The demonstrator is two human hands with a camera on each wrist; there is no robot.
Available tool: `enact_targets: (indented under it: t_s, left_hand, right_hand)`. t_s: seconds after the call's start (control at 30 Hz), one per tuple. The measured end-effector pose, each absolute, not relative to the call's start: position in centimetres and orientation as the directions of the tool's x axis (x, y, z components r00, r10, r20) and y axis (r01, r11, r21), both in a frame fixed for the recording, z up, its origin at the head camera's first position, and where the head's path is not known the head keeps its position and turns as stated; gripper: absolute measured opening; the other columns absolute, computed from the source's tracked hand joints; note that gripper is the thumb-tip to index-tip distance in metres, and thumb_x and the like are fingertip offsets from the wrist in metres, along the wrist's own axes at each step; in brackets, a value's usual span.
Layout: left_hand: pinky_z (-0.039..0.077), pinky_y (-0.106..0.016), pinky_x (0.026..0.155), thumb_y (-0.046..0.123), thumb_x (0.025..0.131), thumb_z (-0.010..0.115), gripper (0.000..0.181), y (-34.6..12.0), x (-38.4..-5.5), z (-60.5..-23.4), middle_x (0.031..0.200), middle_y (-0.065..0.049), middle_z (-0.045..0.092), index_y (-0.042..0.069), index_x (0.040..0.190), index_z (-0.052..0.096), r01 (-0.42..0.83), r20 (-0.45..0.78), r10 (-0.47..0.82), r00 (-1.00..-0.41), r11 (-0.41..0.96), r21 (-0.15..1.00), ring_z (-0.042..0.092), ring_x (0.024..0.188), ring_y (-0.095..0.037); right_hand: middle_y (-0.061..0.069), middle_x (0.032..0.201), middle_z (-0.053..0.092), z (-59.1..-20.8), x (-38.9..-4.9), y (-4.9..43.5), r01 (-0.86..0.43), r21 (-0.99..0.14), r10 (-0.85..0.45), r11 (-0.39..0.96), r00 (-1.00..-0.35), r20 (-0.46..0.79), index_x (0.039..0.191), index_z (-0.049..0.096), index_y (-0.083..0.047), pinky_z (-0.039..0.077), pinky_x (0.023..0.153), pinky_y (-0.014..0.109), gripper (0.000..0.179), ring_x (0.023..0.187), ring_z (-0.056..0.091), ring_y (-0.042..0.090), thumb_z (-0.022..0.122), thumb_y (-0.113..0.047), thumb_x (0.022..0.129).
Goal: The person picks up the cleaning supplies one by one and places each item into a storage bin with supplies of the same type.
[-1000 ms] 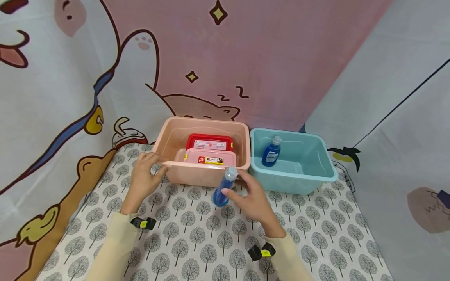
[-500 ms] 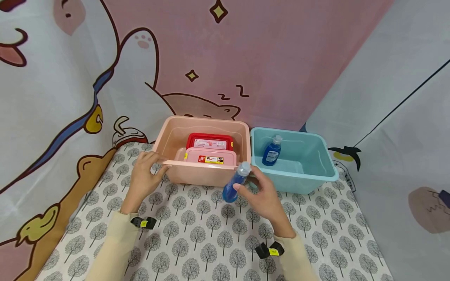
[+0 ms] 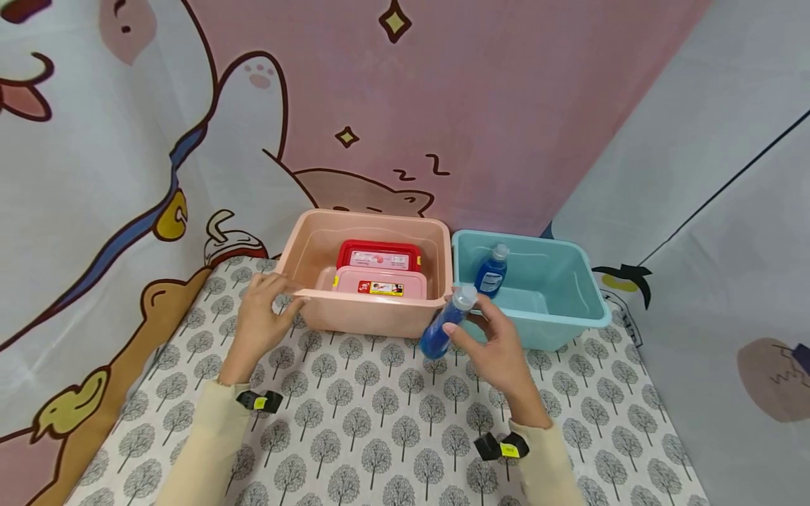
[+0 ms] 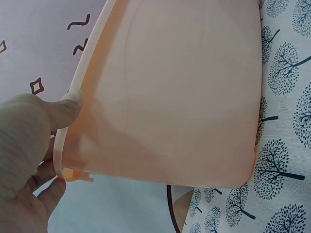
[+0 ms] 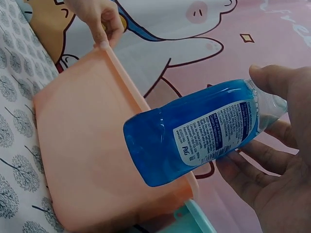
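Both sleeved arms, left arm point(image 3: 205, 443) and right arm point(image 3: 548, 460), reach forward and angle slightly inward. Left hand point(image 3: 259, 316) pinches, its thumb point(image 4: 73, 103) opposing bent fingers point(image 4: 51, 196). Right hand point(image 3: 493, 348) grips, thumb on one side, curled fingers on the other. The hands are well apart.
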State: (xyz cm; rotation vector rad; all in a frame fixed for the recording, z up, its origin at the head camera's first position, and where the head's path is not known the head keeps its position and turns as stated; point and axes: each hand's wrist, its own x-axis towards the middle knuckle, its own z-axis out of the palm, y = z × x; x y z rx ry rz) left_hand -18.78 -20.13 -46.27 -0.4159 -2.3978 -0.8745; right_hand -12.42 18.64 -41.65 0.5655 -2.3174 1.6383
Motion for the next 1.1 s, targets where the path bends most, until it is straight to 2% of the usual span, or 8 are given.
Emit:
enact_targets:
  t_s: [0.17,0.47,0.7,1.1]
  left_hand:
    - [0.042,-0.045,0.086,0.011,0.081,0.086,0.025,-20.1,-18.8,-46.3,0.099,-0.011,0.075,0.008,0.102,0.073,0.451,0.587,0.095,-0.804,0.741,0.498,0.053,0.101,-0.031]
    - [0.041,-0.043,0.085,0.011,0.081,0.086,0.024,-20.1,-18.7,-46.3,0.099,-0.011,0.076,0.008,0.101,0.073,0.45,0.585,0.094,-0.806,0.74,0.501,0.052,0.099,-0.03]
    - [0.042,-0.044,0.086,0.008,0.08,0.086,0.025,-20.1,-18.8,-46.3,0.098,-0.012,0.076,0.006,0.101,0.073,0.458,0.596,0.095,-0.797,0.738,0.496,0.053,0.1,-0.032]
    - [0.041,-0.043,0.084,0.011,0.081,0.086,0.024,-20.2,-18.9,-46.4,0.097,-0.011,0.075,0.008,0.101,0.074,0.459,0.595,0.093,-0.798,0.733,0.501,0.052,0.098,-0.031]
  right_hand:
    - [0.008,0.141,0.063,-41.6,-12.8,19.3,-0.477,-0.832,-0.151,0.283,-0.879,0.452,0.142,0.058,-0.012,0.048,0.107,0.021,0.055,0.129,0.057,0.008,0.072,0.003,0.091]
    - [0.021,0.131,0.067,-41.8,-13.4,20.4,-0.504,-0.812,-0.122,0.294,-0.862,0.492,0.14,0.059,-0.011,0.049,0.105,0.021,0.053,0.123,0.061,0.007,0.072,0.005,0.091]
    - [0.015,0.134,0.066,-41.8,-13.9,21.3,-0.485,-0.807,-0.123,0.336,-0.872,0.473,0.143,0.057,-0.014,0.049,0.106,0.022,0.055,0.126,0.06,0.006,0.073,0.0,0.092]
    - [0.016,0.136,0.065,-41.2,-14.4,22.4,-0.443,-0.828,-0.105,0.344,-0.894,0.435,0.143,0.057,-0.013,0.048,0.106,0.02,0.051,0.125,0.059,0.004,0.072,-0.004,0.095]
